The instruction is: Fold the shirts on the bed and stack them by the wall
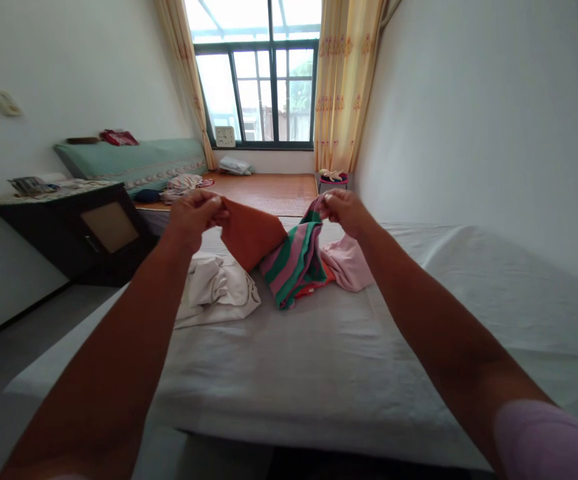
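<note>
My left hand [202,215] is closed, pinching a corner of a rust-orange piece of cloth [253,231] that hangs taut above the bed. Between finger and thumb, my right hand [341,210] grips the upper end of a green-and-pink striped garment [293,263]. The orange cloth meets the stripes in the middle; whether both are one garment I cannot tell. Below the stripes a bit of bright orange-red fabric [313,288] shows. A crumpled off-white garment [221,290] lies under my left hand, and a pale pink garment [351,263] lies beneath my right.
The bed [279,373] has a light grey sheet. Beyond it is a surface with a woven brown mat [263,190], with a heap of clothes [183,187] at its left. A dark cabinet [73,227] stands left, a small stool [333,179] by the curtain [346,87].
</note>
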Motion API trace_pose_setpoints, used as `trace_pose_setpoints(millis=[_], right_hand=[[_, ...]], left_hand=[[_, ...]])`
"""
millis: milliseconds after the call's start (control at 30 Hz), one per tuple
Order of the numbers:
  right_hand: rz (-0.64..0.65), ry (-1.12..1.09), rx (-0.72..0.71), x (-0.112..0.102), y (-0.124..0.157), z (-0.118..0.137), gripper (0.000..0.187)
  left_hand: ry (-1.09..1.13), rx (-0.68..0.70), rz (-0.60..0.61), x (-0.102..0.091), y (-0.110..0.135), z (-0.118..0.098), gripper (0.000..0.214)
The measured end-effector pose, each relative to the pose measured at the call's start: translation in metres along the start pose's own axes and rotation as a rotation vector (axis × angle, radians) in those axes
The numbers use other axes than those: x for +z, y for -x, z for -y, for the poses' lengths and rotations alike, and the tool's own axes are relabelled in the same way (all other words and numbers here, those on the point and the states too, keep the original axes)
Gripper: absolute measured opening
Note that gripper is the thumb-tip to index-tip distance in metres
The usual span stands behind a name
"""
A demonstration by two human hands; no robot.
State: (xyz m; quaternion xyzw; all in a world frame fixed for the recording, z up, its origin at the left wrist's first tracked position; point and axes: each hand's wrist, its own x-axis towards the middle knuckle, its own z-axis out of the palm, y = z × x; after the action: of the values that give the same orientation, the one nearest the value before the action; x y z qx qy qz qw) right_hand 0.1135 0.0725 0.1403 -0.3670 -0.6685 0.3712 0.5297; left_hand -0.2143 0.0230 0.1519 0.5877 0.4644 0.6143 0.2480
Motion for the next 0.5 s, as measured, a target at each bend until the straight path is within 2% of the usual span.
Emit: trace_pose_setpoints(millis=[33,100,167,233,300,400,467,500], right_hand=[[-0.046,-0.103,-0.030,-0.007,-0.002,0.006,0.020],[-0.054,-0.190,-0.017,-0.015,-0.001,0.011,0.023],[0.036,-0.107,0.098,-0.016,0.002,0.007,0.023],[0.094,-0.001,0.182,-0.008,0.003,0.004,0.022],[0.065,-0.035,0.135,0.003,-0.003,0.012,0.020],[-0.009,-0.279,-0.095,0.020,-0.021,0.051,0.021],[-0.017,-0.412,-0.241,0.031,-0.032,0.084,0.023],[-0.008,-0.462,-0.317,0.036,-0.036,0.098,0.025]], left_hand=[[0.019,0.018,-0.017,-0.004,-0.002,-0.007,0.018],[-0.114,0.008,0.086,-0.008,0.001,-0.010,0.017],[-0.319,-0.037,0.217,-0.009,0.009,-0.004,0.014],[-0.454,-0.028,0.219,-0.010,0.012,0.002,0.006],[-0.351,0.025,0.059,-0.014,0.007,0.001,0.005],[0.106,0.127,-0.250,-0.023,-0.010,-0.015,0.005],[0.326,0.187,-0.361,-0.026,-0.019,-0.023,0.010],[0.362,0.190,-0.364,-0.027,-0.019,-0.023,0.011]])
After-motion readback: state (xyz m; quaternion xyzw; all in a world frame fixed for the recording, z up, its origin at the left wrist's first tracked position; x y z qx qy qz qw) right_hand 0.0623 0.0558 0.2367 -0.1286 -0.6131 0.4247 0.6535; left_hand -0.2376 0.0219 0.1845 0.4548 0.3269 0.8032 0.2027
